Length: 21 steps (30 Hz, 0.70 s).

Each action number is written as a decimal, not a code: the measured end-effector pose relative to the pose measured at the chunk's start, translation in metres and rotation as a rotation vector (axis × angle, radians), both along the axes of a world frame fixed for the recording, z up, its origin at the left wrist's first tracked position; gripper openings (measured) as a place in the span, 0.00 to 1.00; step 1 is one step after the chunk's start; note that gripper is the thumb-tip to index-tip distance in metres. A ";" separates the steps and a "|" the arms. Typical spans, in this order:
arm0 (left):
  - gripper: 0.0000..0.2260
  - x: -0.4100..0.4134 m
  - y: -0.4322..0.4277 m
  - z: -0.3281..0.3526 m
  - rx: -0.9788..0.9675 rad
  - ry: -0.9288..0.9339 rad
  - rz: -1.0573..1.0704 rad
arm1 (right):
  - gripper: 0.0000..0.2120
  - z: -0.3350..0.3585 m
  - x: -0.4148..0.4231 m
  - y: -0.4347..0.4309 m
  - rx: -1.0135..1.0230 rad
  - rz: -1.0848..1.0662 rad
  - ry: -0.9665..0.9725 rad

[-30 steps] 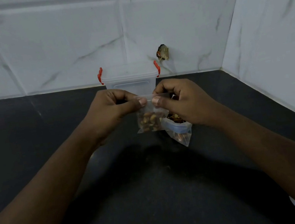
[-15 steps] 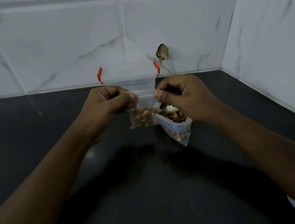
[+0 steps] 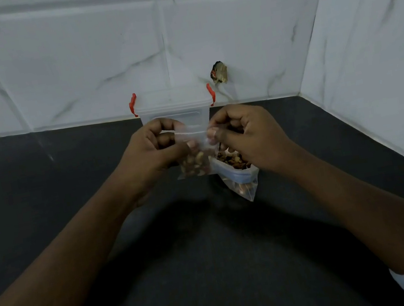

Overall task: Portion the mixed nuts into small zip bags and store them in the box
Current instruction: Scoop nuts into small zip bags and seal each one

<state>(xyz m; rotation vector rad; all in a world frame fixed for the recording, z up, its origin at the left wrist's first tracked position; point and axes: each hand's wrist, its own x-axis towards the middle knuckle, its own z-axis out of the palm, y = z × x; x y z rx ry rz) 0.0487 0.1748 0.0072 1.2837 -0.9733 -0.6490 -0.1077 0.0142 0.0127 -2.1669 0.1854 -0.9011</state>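
Observation:
A small clear zip bag point(image 3: 194, 163) holding mixed nuts hangs in the air between my hands. My left hand point(image 3: 154, 151) pinches its upper left edge and my right hand point(image 3: 244, 135) pinches its upper right edge, thumbs close together near the seal. Below my right hand a larger open bag of mixed nuts point(image 3: 237, 173) rests on the black counter point(image 3: 215, 270). Behind the hands a clear plastic box point(image 3: 175, 110) with red clips stands against the wall; its lower part is hidden by my fingers.
White marble-pattern tiles form the back wall and the right wall, meeting in a corner at the right. A dark broken spot point(image 3: 219, 73) marks the back wall just right of the box.
Both hands have lifted the small bag slightly up and toward the box. The thumbs have come closer together along the bag's top edge.

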 end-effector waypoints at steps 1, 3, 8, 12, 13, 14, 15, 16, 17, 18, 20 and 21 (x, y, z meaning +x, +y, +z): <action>0.13 0.001 0.000 0.001 0.004 0.001 0.041 | 0.06 0.000 0.000 0.001 0.025 -0.001 -0.007; 0.15 0.006 0.002 0.006 0.008 0.041 0.146 | 0.13 -0.001 0.000 0.001 0.029 -0.013 0.012; 0.18 0.039 0.009 0.012 0.031 0.197 0.395 | 0.30 -0.004 -0.003 0.003 -0.171 -0.020 0.098; 0.18 0.070 0.015 0.000 0.208 0.096 0.595 | 0.30 -0.004 -0.003 0.002 -0.217 -0.010 0.122; 0.20 0.075 0.016 -0.003 0.266 0.079 0.621 | 0.29 -0.004 -0.003 0.002 -0.227 -0.011 0.126; 0.22 0.081 0.017 -0.007 0.322 0.057 0.640 | 0.29 -0.004 -0.003 0.002 -0.235 -0.010 0.129; 0.24 0.084 0.018 -0.010 0.377 -0.001 0.658 | 0.28 -0.003 -0.004 0.002 -0.239 -0.009 0.129; 0.26 0.089 0.019 -0.014 0.429 -0.102 0.671 | 0.27 -0.003 -0.004 0.002 -0.242 -0.010 0.129; 0.27 0.091 0.019 -0.017 0.474 -0.221 0.675 | 0.26 -0.003 -0.004 0.002 -0.245 -0.012 0.128; 0.29 0.094 0.020 -0.020 0.503 -0.330 0.682 | 0.26 -0.003 -0.004 0.002 -0.248 -0.015 0.130; 0.30 0.096 0.019 -0.021 0.526 -0.478 0.700 | 0.25 -0.003 -0.005 0.001 -0.255 -0.013 0.135; 0.31 0.098 0.018 -0.022 0.530 -0.531 0.704 | 0.25 -0.003 -0.005 0.000 -0.260 -0.012 0.139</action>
